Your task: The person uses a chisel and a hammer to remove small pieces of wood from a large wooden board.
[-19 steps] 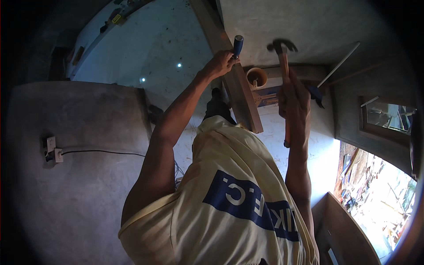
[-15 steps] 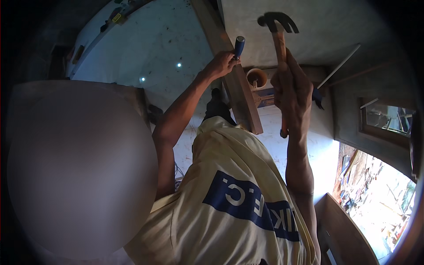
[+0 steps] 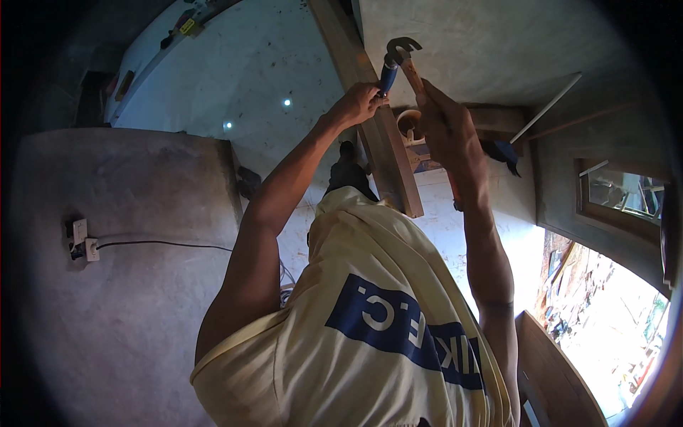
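My left hand [image 3: 358, 105] is closed around a blue-handled chisel [image 3: 387, 80] with a metal cap. It rests against a long wooden beam [image 3: 390, 160]; the chisel's blade is hidden. My right hand [image 3: 454, 135] grips the wooden handle of a claw hammer [image 3: 413, 74]. The hammer's dark head meets the capped end of the chisel, or sits right at it.
Beside the beam stands a round brownish container [image 3: 408, 122] with something in it. A socket with a plug and cord [image 3: 91, 249] is on the grey wall at left. A window [image 3: 626, 188] and a bright opening [image 3: 597, 313] lie at right.
My right hand has swung the hammer left, bringing its head from well clear of the chisel to the chisel's cap. My left hand stays in nearly the same place.
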`<state>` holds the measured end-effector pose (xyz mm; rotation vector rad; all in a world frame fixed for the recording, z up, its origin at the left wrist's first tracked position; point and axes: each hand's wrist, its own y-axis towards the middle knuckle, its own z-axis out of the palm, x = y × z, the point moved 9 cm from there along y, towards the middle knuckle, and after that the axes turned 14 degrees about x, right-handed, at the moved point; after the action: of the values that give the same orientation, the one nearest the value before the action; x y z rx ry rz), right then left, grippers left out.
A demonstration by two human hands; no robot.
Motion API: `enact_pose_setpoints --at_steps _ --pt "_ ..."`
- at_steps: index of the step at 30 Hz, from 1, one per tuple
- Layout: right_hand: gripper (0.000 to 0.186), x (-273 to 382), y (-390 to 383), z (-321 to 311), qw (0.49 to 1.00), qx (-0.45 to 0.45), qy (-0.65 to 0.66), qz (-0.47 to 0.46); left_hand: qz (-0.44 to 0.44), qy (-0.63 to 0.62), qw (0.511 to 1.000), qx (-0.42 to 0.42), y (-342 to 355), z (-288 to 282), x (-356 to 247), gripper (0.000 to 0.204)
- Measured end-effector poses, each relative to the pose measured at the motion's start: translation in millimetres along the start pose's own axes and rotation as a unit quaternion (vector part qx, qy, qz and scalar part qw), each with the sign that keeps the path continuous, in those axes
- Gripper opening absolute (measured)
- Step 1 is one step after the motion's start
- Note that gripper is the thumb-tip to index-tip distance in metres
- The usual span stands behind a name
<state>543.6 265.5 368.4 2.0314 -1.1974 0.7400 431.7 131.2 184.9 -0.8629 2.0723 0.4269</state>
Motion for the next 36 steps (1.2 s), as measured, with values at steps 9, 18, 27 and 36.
enact_pose_setpoints --at_steps 9,18,27,36 --pt "0.039 -19.2 7.5 8.7 0.977 0.033 0.155 0.140 0.003 -0.058 0.998 -0.001 3.6 -0.9 9.2 0.010" --pt "0.040 -3.5 0.0 -4.5 0.956 -0.005 0.246 0.157 -0.012 -0.008 1.000 0.026 8.0 -5.3 1.0 0.012" --pt "0.045 -3.9 -12.5 -6.2 0.947 -0.001 0.275 0.166 -0.036 -0.207 0.976 -0.056 9.1 -17.6 35.1 0.014" --pt "0.043 -9.7 -26.8 -8.9 0.934 -0.037 0.288 0.208 0.008 -0.036 0.999 -0.002 16.0 -13.0 -5.3 0.008"
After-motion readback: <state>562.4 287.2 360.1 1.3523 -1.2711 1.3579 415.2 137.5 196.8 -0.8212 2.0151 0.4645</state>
